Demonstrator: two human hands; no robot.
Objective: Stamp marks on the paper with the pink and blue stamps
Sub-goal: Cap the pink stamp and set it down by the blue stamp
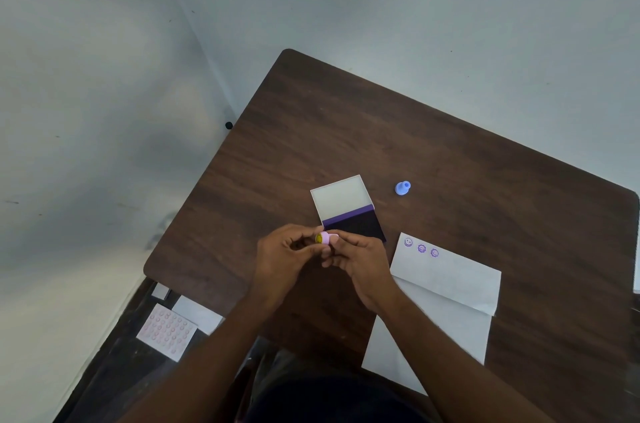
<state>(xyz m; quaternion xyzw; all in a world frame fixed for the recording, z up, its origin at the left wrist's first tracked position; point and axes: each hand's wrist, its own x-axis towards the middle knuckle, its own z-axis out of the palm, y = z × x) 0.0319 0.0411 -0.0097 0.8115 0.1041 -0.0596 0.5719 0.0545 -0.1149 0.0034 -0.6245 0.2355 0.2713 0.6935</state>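
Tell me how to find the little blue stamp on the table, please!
Start at the dark wooden table and find the open ink pad in its middle. Just right of its pale lid, standing alone on bare wood, is the blue stamp. It is the only light blue, knob-shaped thing; the pink stamp is held between both hands.

The hands (pixel 325 249) hide most of the pink stamp (pixel 325 238); the 3 marks (pixel 421 248) are too small to read.

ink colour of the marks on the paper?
Purple: three round face marks in a row along the far edge of the paper, clearest in the head view.
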